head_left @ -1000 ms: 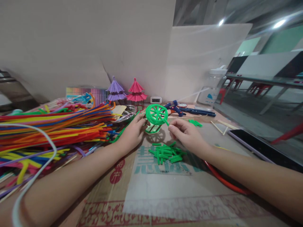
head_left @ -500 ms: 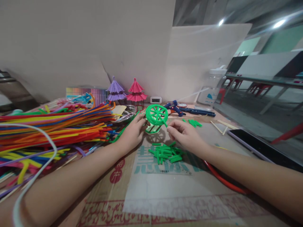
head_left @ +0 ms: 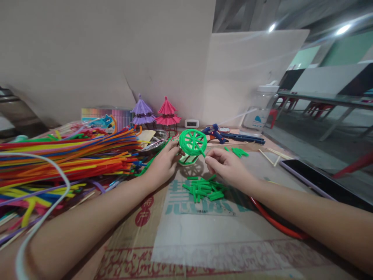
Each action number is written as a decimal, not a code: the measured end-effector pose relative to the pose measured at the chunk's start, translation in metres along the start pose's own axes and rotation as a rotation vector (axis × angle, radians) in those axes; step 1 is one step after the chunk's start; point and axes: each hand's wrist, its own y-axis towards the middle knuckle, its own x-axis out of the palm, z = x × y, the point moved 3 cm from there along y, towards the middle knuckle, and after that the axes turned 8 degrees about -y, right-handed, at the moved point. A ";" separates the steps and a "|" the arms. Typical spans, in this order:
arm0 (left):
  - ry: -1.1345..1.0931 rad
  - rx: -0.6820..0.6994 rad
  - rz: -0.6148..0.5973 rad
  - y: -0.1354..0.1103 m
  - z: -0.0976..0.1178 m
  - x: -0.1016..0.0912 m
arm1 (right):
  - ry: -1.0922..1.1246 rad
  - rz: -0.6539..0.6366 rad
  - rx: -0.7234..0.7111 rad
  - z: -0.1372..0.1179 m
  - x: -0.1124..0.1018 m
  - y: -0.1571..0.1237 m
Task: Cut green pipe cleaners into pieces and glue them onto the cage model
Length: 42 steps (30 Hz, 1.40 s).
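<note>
Nearest, cut green pipe-cleaner pieces [head_left: 202, 189] are heaped between the forearms, presumably for short reaches. Beyond them, a green strip [head_left: 202, 153] is pinched between thumb and index finger of the right hand [head_left: 225, 165], its far end at the rim of the spoked green frame [head_left: 192, 142]. The frame is held tilted at its left side by the closed fingers of the left hand [head_left: 162, 164], probably for steadiness; their tips are partly hidden. Farther back, a blue glue gun [head_left: 215, 133] is placed, apparently within reach.
</note>
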 end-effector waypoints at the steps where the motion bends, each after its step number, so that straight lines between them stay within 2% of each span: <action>1: -0.003 0.001 0.000 0.000 0.000 0.000 | -0.002 0.000 0.000 0.000 0.000 0.000; 11: -0.009 0.008 -0.009 0.000 0.002 -0.001 | 0.026 -0.041 0.005 0.002 -0.002 0.000; 19: -0.003 0.019 -0.005 0.000 0.002 -0.001 | 0.110 -0.080 0.081 0.006 0.000 0.002; 42: 0.012 0.049 -0.008 0.001 0.004 -0.002 | 0.111 -0.101 0.067 0.004 0.002 0.003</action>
